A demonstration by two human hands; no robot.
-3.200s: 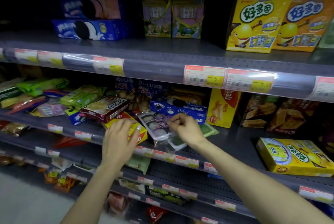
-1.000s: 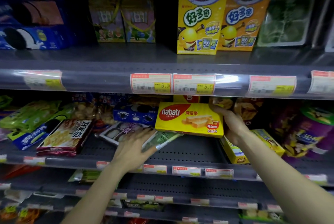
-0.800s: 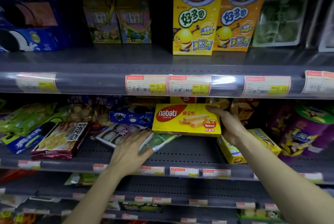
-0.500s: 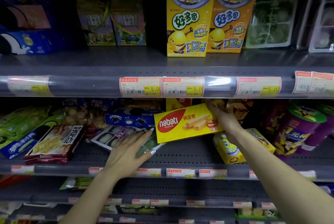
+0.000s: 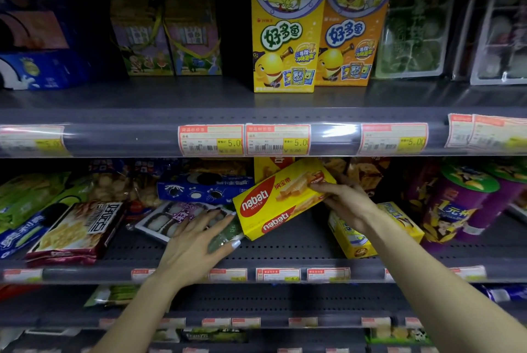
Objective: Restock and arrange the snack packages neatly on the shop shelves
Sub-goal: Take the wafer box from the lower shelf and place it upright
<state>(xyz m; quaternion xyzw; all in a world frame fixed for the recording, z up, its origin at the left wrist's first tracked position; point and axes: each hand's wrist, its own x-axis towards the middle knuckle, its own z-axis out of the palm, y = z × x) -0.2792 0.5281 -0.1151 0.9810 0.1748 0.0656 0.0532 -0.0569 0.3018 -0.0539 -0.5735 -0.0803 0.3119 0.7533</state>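
Observation:
My right hand grips the right end of a yellow Nabati wafer box, which is tilted with its left end down near the middle shelf. My left hand lies flat, fingers spread, on a clear tray of mochi and a green-filled packet beside the box's lower corner. Another yellow box stands behind the held one, mostly hidden.
A small yellow cartoon box lies under my right wrist. Purple cups stand to the right, a blue cookie box and a red cracker pack to the left. Two tall yellow cartoon boxes stand on the upper shelf.
The wafer box was level in front of the shelf; its left end has since swung down and its right end up. My left hand has stayed pressed on the mochi tray.

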